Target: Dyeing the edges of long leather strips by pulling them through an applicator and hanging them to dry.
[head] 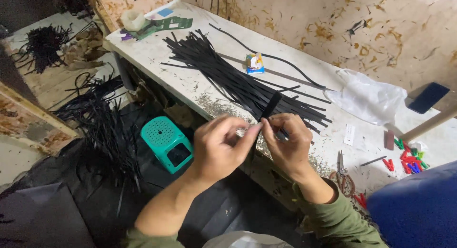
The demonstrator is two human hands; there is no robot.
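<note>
Both my hands meet over the front edge of a worn white table (190,81). My left hand (221,145) and my right hand (288,145) pinch the same flat black strip (270,105), which sticks up between the fingertips. Just beyond it lies a long pile of black strips (223,72), spread diagonally across the table. The lower part of the held strip is hidden by my fingers.
Scissors (342,174) and red, green and blue clips (409,157) lie at the right. A white plastic bag (366,98), a dark phone (428,97), a small packet (255,63) and a tape roll (133,19) sit on the table. A teal stool (166,142) and loose black strips (104,129) are on the floor.
</note>
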